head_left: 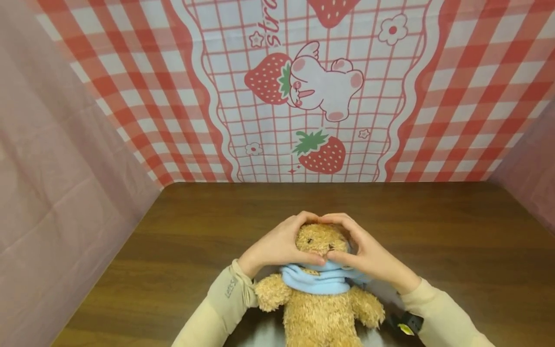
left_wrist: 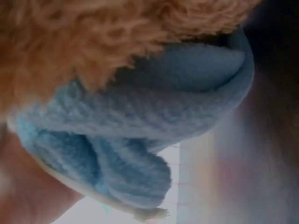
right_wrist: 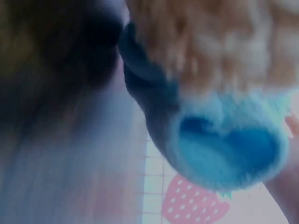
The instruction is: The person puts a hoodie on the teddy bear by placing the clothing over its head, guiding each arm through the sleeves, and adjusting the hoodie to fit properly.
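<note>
A tan plush teddy bear (head_left: 321, 315) lies face up on the table, with a light blue fleece band (head_left: 316, 284) bunched round its neck. My left hand (head_left: 275, 246) curves round one side of the bear's head, thumb across the lower face. On the other side my right hand (head_left: 368, 250) holds the head the same way, and the fingertips of both hands meet above it. In the left wrist view, the blue fleece (left_wrist: 154, 112) hangs in loose folds under brown fur (left_wrist: 70, 46). The right wrist view shows a fleece fold (right_wrist: 215, 161) with a hollow opening.
The bear lies on a dark brown wooden table (head_left: 186, 250). Beside my right sleeve is a small dark object (head_left: 414, 322) with a yellow-green piece (head_left: 406, 329). A red-and-white strawberry cloth (head_left: 303, 159) hangs behind, and a pale pink curtain (head_left: 65, 168) hangs at left.
</note>
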### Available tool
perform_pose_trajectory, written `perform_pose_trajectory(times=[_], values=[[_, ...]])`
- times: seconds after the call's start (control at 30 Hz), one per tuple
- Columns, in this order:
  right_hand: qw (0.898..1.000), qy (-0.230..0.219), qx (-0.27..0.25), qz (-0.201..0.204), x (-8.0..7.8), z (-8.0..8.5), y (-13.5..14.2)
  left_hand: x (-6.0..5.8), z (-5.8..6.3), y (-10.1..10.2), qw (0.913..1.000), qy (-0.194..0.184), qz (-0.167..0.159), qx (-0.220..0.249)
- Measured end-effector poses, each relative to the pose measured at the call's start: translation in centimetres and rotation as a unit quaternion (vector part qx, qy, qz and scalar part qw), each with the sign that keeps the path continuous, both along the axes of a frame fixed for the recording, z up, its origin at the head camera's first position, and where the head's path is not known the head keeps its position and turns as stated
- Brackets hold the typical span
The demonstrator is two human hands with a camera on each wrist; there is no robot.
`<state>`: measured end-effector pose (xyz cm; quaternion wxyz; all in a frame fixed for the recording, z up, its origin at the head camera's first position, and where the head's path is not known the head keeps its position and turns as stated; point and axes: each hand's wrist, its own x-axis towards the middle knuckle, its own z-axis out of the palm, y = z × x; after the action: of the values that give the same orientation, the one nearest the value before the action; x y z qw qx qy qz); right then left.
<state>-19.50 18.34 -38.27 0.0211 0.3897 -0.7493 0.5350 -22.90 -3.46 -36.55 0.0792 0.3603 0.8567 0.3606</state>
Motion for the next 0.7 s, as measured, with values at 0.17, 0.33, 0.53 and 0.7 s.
perform_pose_trajectory(times=[0.17,0.33,0.53,0.7], values=[[0.997,-0.07,0.043,-0.013,-0.9,-0.4,1.8,-1.2,-1.0,-0.4,0.9998,-0.013,0.005,-0.016],[0.985,-0.12,0.124,-0.006,-1.7,-1.3,2.9,-1.7,-1.5,-0.7,0.9991,-0.025,0.015,-0.031],[0.987,-0.1,0.121,-0.009,-2.2,-2.4,3.0,-1.2,-1.5,-0.3,0.9967,-0.029,0.039,-0.065],[0.99,-0.065,0.123,-0.022,-2.2,-2.6,2.6,-1.2,-1.6,-0.2,0.9964,-0.041,0.044,-0.059]])
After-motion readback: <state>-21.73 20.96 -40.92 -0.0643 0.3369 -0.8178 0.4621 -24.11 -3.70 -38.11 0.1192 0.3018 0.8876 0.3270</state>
